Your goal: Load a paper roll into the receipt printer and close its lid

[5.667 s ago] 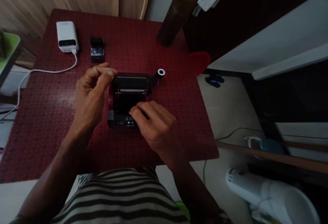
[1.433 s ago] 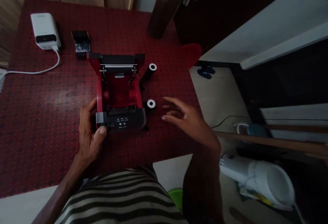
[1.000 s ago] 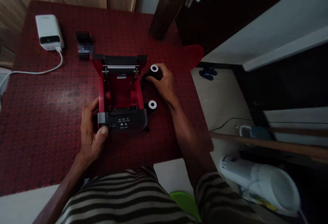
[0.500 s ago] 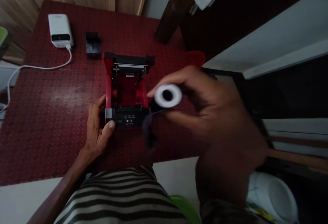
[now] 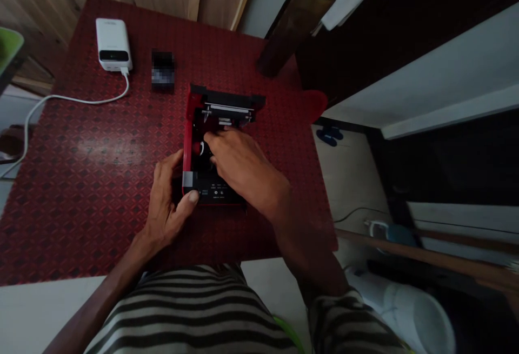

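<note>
A small red and black label printer (image 5: 187, 146) stands on the table with its lid (image 5: 227, 98) raised. My left hand (image 5: 168, 202) grips the printer's left front corner, thumb on the black front panel (image 5: 219, 194) with its buttons and fingers along the side. My right hand (image 5: 243, 162) reaches down into the printer's compartment, its fingers closed around a paper roll (image 5: 201, 148). Only the roll's white end shows, near the left inner wall; the rest is hidden beneath my right hand.
On the red patterned table (image 5: 109, 181) lie a white power bank (image 5: 112, 43) with a white cable (image 5: 81, 101) and a blurred-out dark item (image 5: 162, 71). A tall brown bottle (image 5: 298, 19) with a green cap stands at the back right. A red rounded object (image 5: 316, 104) is by the right edge.
My right hand has moved left and down with the paper roll, from beside the printer into its open compartment. My left hand keeps its hold on the front corner. The view has shifted slightly.
</note>
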Demonstrator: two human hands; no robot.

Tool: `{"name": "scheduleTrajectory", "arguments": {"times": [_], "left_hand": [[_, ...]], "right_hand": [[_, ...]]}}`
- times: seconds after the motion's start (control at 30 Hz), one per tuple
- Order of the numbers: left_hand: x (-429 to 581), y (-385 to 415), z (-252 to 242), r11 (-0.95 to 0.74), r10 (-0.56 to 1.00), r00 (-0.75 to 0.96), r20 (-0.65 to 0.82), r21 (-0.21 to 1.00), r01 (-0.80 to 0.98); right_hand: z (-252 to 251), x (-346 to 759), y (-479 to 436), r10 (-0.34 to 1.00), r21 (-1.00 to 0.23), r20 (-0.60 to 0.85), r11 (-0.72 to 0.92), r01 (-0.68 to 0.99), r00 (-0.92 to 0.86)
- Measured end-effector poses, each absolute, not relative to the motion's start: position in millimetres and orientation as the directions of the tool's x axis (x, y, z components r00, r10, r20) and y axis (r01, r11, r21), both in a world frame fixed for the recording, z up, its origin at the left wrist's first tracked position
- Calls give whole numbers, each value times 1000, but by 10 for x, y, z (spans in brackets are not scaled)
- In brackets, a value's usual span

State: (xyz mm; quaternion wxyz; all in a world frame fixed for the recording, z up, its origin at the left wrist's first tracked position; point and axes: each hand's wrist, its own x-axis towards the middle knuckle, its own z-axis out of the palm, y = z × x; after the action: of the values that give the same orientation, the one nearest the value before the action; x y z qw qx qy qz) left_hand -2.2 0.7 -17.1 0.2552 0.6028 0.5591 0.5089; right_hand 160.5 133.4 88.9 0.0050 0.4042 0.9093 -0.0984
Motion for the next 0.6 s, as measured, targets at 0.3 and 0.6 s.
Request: {"name": "scheduleTrajectory", "arguments": {"times": [0.3,0.6], "left_hand": [[-33,-3,-162,-235,937,-139,320,873,428],[-58,11,-174,-239,937,-131,323,868,435]], "right_hand": [[692,1613,1471,726,-236,-106,645,727,-679],[934,2000,1346,575,-546,61,704,455,-816]]}}
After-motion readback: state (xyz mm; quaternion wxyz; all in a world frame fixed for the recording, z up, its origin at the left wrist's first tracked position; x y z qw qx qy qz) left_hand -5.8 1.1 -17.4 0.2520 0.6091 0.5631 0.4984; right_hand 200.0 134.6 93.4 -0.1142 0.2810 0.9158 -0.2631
